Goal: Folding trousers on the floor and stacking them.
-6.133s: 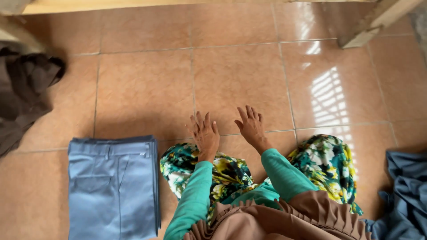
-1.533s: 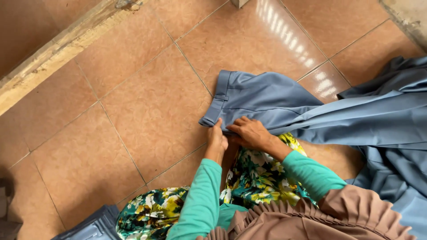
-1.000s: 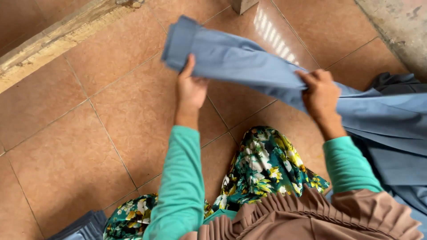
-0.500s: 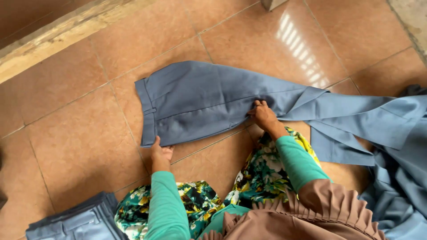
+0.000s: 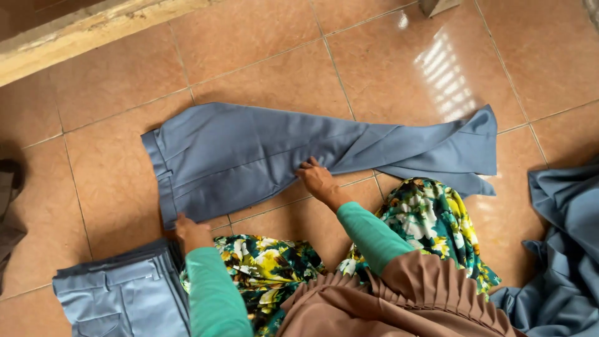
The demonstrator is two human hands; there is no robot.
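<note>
A pair of blue-grey trousers (image 5: 262, 156) lies spread out on the tiled floor, waistband at the left, legs running to the right. My left hand (image 5: 190, 232) rests at the near corner of the waistband, fingers on the cloth. At the crotch of the trousers, near the middle of their lower edge, my right hand (image 5: 317, 181) presses down flat. My knees, under a flowered skirt (image 5: 424, 218), are just below the garment.
Folded blue-grey trousers (image 5: 118, 296) lie at the bottom left. A heap of the same blue cloth (image 5: 561, 249) sits at the right edge. Dark cloth (image 5: 9, 212) shows at the far left. A wooden beam (image 5: 93, 28) crosses the top left.
The trousers, lifted in both hands a second ago, now lie flat on the floor. The legs have been pulled out straighter to the right, free of the heap.
</note>
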